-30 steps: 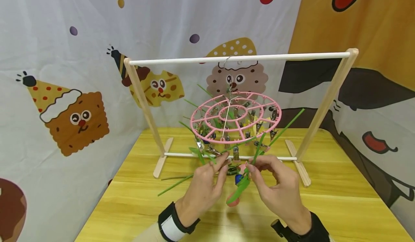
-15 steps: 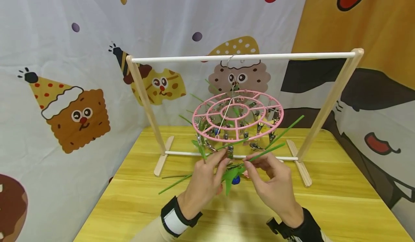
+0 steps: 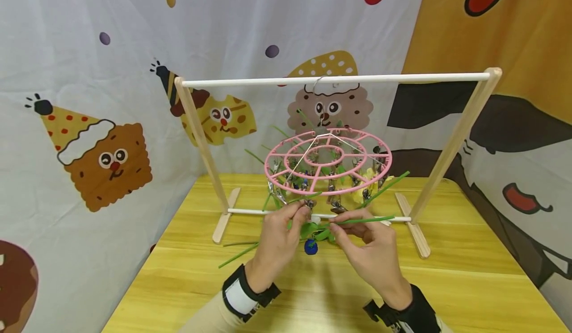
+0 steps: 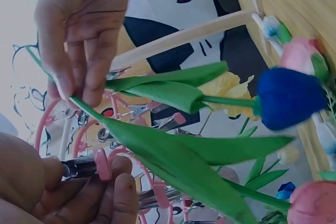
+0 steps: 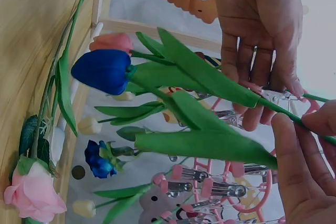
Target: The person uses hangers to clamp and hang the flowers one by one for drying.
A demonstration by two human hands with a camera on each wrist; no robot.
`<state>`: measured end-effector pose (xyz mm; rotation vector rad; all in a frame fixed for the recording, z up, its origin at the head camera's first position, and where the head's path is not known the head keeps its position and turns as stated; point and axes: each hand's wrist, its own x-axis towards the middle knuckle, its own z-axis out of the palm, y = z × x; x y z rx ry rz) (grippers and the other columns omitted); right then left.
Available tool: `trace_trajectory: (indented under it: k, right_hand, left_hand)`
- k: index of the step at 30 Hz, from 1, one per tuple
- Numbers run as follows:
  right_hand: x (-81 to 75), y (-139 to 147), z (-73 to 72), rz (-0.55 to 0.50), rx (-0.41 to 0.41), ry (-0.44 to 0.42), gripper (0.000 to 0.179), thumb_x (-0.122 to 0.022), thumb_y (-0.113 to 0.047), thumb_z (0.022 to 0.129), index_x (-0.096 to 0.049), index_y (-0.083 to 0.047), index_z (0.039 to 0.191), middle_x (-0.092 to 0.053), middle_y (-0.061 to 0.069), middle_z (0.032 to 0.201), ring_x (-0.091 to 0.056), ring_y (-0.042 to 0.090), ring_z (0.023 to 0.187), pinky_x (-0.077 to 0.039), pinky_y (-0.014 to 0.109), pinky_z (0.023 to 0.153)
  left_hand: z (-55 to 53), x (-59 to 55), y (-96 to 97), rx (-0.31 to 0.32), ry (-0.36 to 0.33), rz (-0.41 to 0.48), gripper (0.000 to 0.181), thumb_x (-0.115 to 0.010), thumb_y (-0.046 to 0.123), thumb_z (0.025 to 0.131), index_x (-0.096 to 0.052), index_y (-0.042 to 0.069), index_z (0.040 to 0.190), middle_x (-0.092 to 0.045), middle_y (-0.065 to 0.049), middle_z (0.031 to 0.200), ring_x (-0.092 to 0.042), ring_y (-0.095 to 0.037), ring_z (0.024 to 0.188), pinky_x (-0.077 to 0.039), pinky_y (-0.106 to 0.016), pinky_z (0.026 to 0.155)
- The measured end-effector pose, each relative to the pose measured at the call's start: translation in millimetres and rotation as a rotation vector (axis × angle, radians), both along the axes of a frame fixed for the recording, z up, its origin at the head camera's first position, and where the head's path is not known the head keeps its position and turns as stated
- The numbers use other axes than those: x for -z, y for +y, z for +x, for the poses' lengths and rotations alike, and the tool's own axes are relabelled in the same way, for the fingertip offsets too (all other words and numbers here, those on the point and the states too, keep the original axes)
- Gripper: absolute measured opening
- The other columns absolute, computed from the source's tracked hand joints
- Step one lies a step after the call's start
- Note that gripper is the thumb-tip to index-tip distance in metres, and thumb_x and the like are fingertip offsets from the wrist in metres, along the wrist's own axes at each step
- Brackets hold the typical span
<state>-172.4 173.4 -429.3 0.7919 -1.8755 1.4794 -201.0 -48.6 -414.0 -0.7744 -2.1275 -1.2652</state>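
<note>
My left hand (image 3: 279, 229) pinches a metal clip (image 4: 81, 166) with a pink tip under the round pink clip hanger (image 3: 391, 159). In my right hand (image 3: 375, 243), thumb and fingertips pinch the green stem (image 5: 278, 109) of an artificial pink tulip (image 5: 111, 42). Its stem runs across close to the left fingers, bloom pointing down; in the head view the bloom is hidden. A blue tulip (image 3: 311, 246) hangs head down just below the hands, its broad leaves (image 5: 205, 148) passing close by the right fingers.
The hanger hooks on the white bar (image 3: 250, 81) of a wooden rack. Several clips and hanging flowers surround the hands, including a yellow flower (image 3: 367, 186) and a dark blue flower (image 5: 100, 158). A pink rose (image 5: 34, 190) lies on the wooden table (image 3: 178, 283).
My right hand has swung the tulip stem from near upright to almost level, pointing right. My left fingers have closed on the clip. The hanger has turned somewhat; the blue tulip shifted left.
</note>
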Motion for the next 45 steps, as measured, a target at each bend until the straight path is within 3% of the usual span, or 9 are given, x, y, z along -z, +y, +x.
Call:
trace_trajectory:
  k: [3, 10, 15, 24, 29, 34, 45]
  right_hand:
    - [0.6, -0.3, -0.1, 0.012, 0.01, -0.023, 0.039, -0.084, 0.022, 0.094, -0.081, -0.007, 0.12, -0.084, 0.013, 0.114, -0.087, 0.019, 0.096, -0.072, 0.026, 0.085]
    - [-0.4, -2.0, -0.7, 0.013, -0.01, -0.06, 0.035, -0.084, 0.021, 0.095, -0.082, -0.005, 0.119, -0.084, 0.015, 0.115, -0.088, 0.019, 0.099, -0.073, 0.029, 0.086]
    - [-1.9, -3.5, -0.3, 0.007, -0.031, -0.091, 0.03, -0.081, 0.02, 0.098, -0.082, -0.002, 0.119, -0.083, 0.017, 0.116, -0.089, 0.02, 0.1, -0.074, 0.031, 0.087]
    - [-0.1, -8.1, -2.8, -0.01, -0.056, -0.094, 0.027, -0.077, 0.02, 0.101, -0.081, 0.001, 0.12, -0.081, 0.022, 0.115, -0.088, 0.011, 0.105, -0.073, 0.033, 0.088]
    - [0.7, -11.9, -4.1, -0.016, -0.035, -0.077, 0.027, -0.079, 0.021, 0.099, -0.081, 0.0, 0.116, -0.081, 0.02, 0.112, -0.088, 0.007, 0.104, -0.073, 0.032, 0.087]
    - [1.0, -15.6, -3.5, -0.013, -0.019, -0.117, 0.024, -0.083, 0.015, 0.1, -0.083, -0.004, 0.116, -0.084, 0.016, 0.114, -0.087, 0.007, 0.102, -0.073, 0.031, 0.088]
    - [2.8, -18.8, -5.6, -0.015, -0.016, -0.144, 0.021, -0.085, 0.01, 0.101, -0.084, -0.006, 0.115, -0.086, 0.016, 0.114, -0.088, 0.013, 0.1, -0.074, 0.032, 0.089]
  left_hand:
    - [-0.9, -2.9, -1.3, 0.024, -0.041, 0.054, 0.021, -0.069, 0.013, 0.119, -0.087, 0.004, 0.124, -0.089, -0.008, 0.106, -0.085, -0.02, 0.092, -0.072, -0.033, 0.086]
    - [0.8, -9.6, -6.2, 0.085, -0.192, 0.113, 0.025, -0.071, 0.023, 0.119, -0.087, 0.011, 0.136, -0.089, -0.005, 0.132, -0.087, -0.026, 0.114, -0.072, -0.029, 0.094]
    - [1.8, -12.9, -9.4, 0.082, -0.275, 0.121, 0.027, -0.072, 0.028, 0.119, -0.086, 0.018, 0.139, -0.089, -0.002, 0.132, -0.086, -0.025, 0.101, -0.069, -0.026, 0.086]
    - [-1.7, -13.5, -16.3, 0.095, -0.297, 0.162, 0.025, -0.073, 0.022, 0.117, -0.086, 0.014, 0.138, -0.09, -0.009, 0.124, -0.086, -0.022, 0.101, -0.07, -0.027, 0.088]
    - [-4.0, -12.1, -21.2, 0.107, -0.325, 0.174, 0.021, -0.079, 0.02, 0.113, -0.085, 0.014, 0.132, -0.09, -0.007, 0.119, -0.086, -0.019, 0.103, -0.069, -0.026, 0.092]
    - [-4.7, -12.3, -24.3, 0.114, -0.367, 0.209, 0.019, -0.082, 0.018, 0.108, -0.083, 0.012, 0.127, -0.088, -0.009, 0.118, -0.084, -0.016, 0.105, -0.069, -0.025, 0.093]
    - [-7.6, -10.9, -21.8, 0.105, -0.315, 0.29, 0.01, -0.084, 0.009, 0.106, -0.082, 0.003, 0.113, -0.088, -0.017, 0.11, -0.085, -0.015, 0.095, -0.071, -0.025, 0.088]
